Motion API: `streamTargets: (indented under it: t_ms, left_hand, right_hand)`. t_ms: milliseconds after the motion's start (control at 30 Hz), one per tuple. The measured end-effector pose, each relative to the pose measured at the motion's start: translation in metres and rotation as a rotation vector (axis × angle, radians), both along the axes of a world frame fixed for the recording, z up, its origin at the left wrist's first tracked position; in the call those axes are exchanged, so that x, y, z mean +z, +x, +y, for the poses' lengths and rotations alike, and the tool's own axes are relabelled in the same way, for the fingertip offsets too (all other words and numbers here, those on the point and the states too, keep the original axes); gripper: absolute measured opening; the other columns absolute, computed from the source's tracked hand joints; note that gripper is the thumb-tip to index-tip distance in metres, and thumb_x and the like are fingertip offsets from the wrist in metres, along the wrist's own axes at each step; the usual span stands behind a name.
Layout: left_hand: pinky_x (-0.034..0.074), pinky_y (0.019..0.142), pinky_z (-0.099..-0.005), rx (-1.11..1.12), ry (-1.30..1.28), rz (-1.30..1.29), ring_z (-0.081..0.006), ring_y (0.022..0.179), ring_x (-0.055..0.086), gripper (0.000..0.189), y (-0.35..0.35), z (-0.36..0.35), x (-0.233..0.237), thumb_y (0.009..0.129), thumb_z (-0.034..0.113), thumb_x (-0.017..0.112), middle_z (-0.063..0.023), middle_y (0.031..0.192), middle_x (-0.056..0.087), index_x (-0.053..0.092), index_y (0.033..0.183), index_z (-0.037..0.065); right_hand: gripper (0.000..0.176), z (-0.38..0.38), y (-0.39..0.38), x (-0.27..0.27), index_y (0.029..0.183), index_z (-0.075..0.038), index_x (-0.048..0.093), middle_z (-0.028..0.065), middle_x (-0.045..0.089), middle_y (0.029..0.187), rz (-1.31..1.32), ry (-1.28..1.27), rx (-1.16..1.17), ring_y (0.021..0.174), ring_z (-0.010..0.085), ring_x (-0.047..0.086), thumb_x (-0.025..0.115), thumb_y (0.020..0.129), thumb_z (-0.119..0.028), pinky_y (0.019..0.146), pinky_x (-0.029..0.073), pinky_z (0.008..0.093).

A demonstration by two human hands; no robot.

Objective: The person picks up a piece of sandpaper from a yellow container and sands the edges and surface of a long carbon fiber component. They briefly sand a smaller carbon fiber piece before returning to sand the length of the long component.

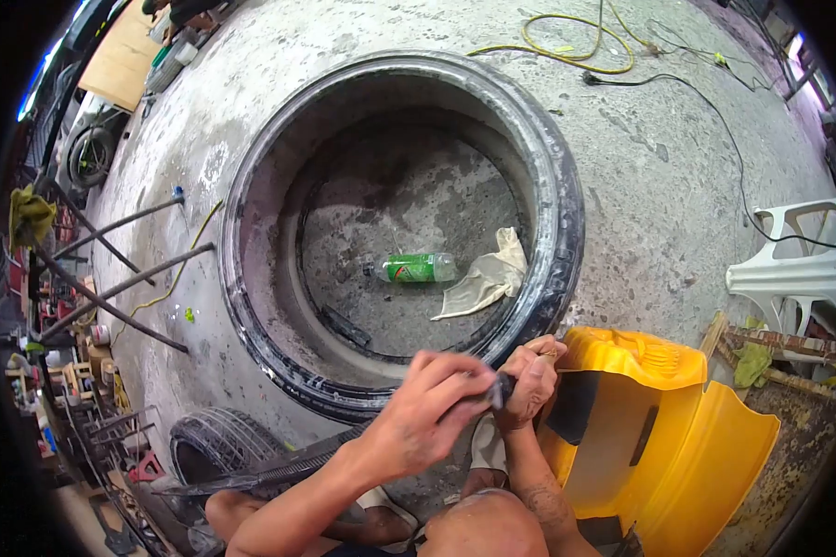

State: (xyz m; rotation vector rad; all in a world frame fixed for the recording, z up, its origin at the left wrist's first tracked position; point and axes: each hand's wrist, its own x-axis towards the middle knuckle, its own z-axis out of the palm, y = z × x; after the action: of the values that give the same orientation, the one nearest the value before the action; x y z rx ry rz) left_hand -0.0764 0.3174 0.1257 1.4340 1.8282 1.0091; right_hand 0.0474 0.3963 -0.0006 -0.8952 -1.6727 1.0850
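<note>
A large black tire (559, 186) lies on its side in front of me, its rim smeared with whitish dust. My left hand (437, 408) is over its near edge, fingers curled around a short black object (502, 391) whose kind I cannot make out. Just to the right, my right hand (531, 379) is closed in a fist at the tire's near right edge; what it grips is hidden. Inside the tire's opening, a plastic bottle with a green label (416, 268) and a cream cloth (485, 281) rest on the floor.
Close on my right stands a yellow molded plastic piece (706, 446). A white plastic stool (790, 265) is farther right. Metal bars (125, 288) stick out at left, above a smaller tire (218, 444). A yellow cable (576, 58) and black cord (706, 97) cross the concrete floor.
</note>
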Motion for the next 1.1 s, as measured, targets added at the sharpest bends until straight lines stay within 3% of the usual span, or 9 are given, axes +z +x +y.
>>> streamTargets:
  t_ms: [333, 467, 633, 767, 933, 1000, 1033, 1067, 1100]
  left_hand:
    - [0.048, 0.089, -0.0378, 0.011, -0.052, 0.034, -0.0319, 0.098, 0.061, 0.025, -0.004, -0.02, 0.002, 0.083, -0.002, 0.072, -0.0111, 0.112, 0.068, 0.067, 0.107, 0.002]
    - [0.049, 0.089, -0.0386, 0.016, -0.037, 0.013, -0.0304, 0.101, 0.062, 0.024, -0.002, 0.01, -0.002, 0.082, -0.002, 0.073, -0.0117, 0.112, 0.069, 0.068, 0.106, 0.002]
    - [0.049, 0.088, -0.0374, 0.013, -0.077, 0.027, -0.0309, 0.099, 0.062, 0.022, -0.007, -0.019, 0.003, 0.084, -0.001, 0.073, -0.0124, 0.11, 0.068, 0.068, 0.105, 0.003]
    - [0.05, 0.089, -0.0374, 0.043, -0.058, 0.034, -0.0312, 0.099, 0.063, 0.02, 0.0, 0.014, -0.008, 0.086, 0.0, 0.072, -0.0133, 0.109, 0.068, 0.069, 0.105, 0.002]
    - [0.05, 0.094, -0.0365, 0.357, -0.148, -0.184, -0.0316, 0.104, 0.064, 0.021, -0.024, 0.0, -0.023, 0.092, 0.004, 0.07, -0.0162, 0.11, 0.067, 0.065, 0.112, -0.001]
    - [0.049, 0.096, -0.0378, 0.339, -0.16, -0.122, -0.0326, 0.106, 0.064, 0.025, -0.033, -0.014, -0.015, 0.092, 0.006, 0.071, -0.017, 0.111, 0.067, 0.064, 0.115, -0.001]
    - [0.049, 0.096, -0.0389, 0.269, -0.123, -0.05, -0.0331, 0.106, 0.064, 0.026, -0.034, -0.021, -0.01, 0.091, 0.006, 0.071, -0.017, 0.112, 0.067, 0.064, 0.115, -0.001]
    - [0.049, 0.096, -0.04, 0.199, -0.084, 0.023, -0.0336, 0.106, 0.064, 0.026, -0.033, -0.025, -0.005, 0.091, 0.007, 0.072, -0.017, 0.112, 0.067, 0.064, 0.114, -0.001]
    - [0.048, 0.098, -0.0406, 0.175, -0.088, -0.015, -0.0334, 0.109, 0.063, 0.027, -0.03, -0.026, 0.003, 0.089, 0.005, 0.073, -0.0161, 0.113, 0.066, 0.065, 0.114, -0.001]
  right_hand:
    - [0.055, 0.001, -0.001, 0.001, 0.059, -0.006, 0.047, 0.0067, 0.048, 0.064, 0.037, 0.011, 0.013, 0.078, 0.0249, 0.043, 0.029, 0.107, -0.026, 0.09, 0.032, 0.0424]
    - [0.057, -0.002, 0.002, 0.008, 0.058, -0.005, 0.049, 0.0068, 0.048, 0.064, -0.019, -0.096, 0.031, 0.083, 0.0253, 0.047, 0.028, 0.108, -0.025, 0.098, 0.031, 0.0416]
    - [0.054, 0.001, 0.001, 0.004, 0.059, -0.005, 0.047, 0.0071, 0.047, 0.064, -0.006, 0.0, 0.028, 0.083, 0.0252, 0.045, 0.028, 0.106, -0.026, 0.09, 0.033, 0.0417]
    - [0.055, -0.002, 0.004, 0.002, 0.057, -0.006, 0.047, 0.0047, 0.051, 0.062, 0.044, -0.122, 0.011, 0.08, 0.0248, 0.043, 0.033, 0.106, -0.026, 0.089, 0.029, 0.0417]
    - [0.059, -0.003, 0.005, -0.006, 0.057, -0.005, 0.051, 0.0042, 0.051, 0.062, 0.052, -0.011, 0.038, 0.081, 0.0235, 0.045, 0.031, 0.108, -0.029, 0.096, 0.028, 0.0414]
    - [0.042, -0.009, 0.012, -0.019, 0.077, -0.002, 0.05, 0.0084, 0.052, 0.087, 0.11, -0.199, 0.085, 0.08, 0.0146, 0.042, 0.029, 0.106, -0.025, 0.08, 0.037, 0.0248]
    - [0.039, -0.004, 0.015, -0.019, 0.087, 0.0, 0.05, 0.0088, 0.052, 0.1, 0.006, -0.04, 0.1, 0.084, 0.0118, 0.045, 0.026, 0.107, -0.023, 0.082, 0.037, 0.0196]
    - [0.039, -0.002, 0.014, -0.017, 0.087, 0.0, 0.05, 0.0088, 0.052, 0.1, 0.003, -0.041, 0.106, 0.084, 0.0118, 0.045, 0.026, 0.107, -0.023, 0.082, 0.037, 0.0196]
    - [0.049, 0.001, 0.009, -0.007, 0.071, -0.002, 0.05, 0.0055, 0.051, 0.08, 0.01, -0.018, 0.081, 0.08, 0.0175, 0.046, 0.028, 0.107, -0.027, 0.09, 0.032, 0.0316]
